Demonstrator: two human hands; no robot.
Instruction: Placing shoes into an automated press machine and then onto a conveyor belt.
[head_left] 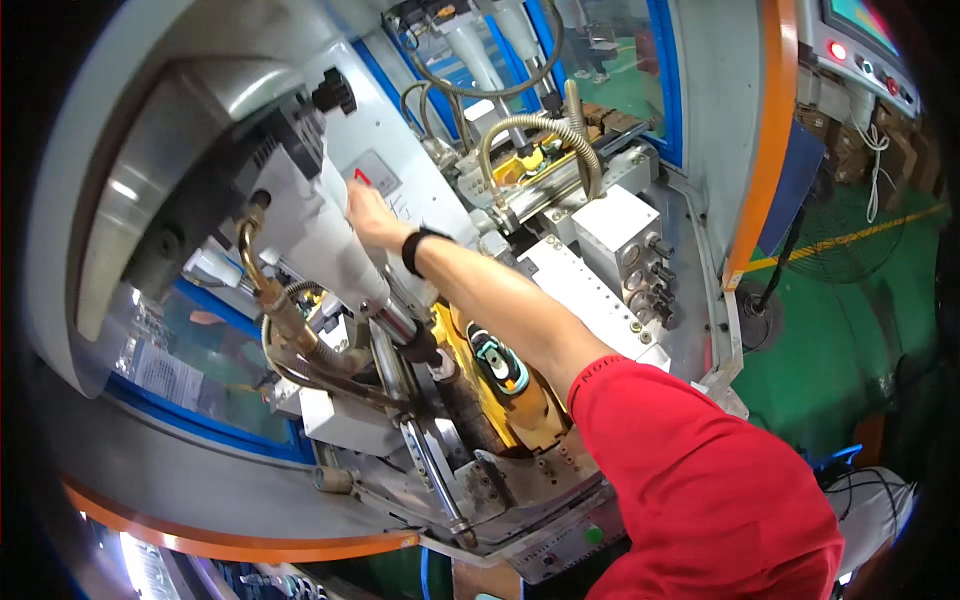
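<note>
My right arm, in a red sleeve with a black wristband, reaches up and left across the machine. My right hand (pixel 372 216) is at the far side of a white press cylinder (pixel 325 240), against or close to it. Its fingers are mostly hidden there, so their grip does not show. Below my forearm a shoe (pixel 497 362) in black, white, teal and orange sits in a yellow mould (pixel 530 420). The cylinder's rod (pixel 405 330) slants down beside the mould. My left hand is out of view.
A white valve block (pixel 620 240) with several black knobs stands right of the arm. Metal-sheathed hoses (pixel 300 335) curve near the cylinder. An orange edge (pixel 765 130) borders the housing. A control panel (pixel 865 55) with a lit red button hangs at the upper right.
</note>
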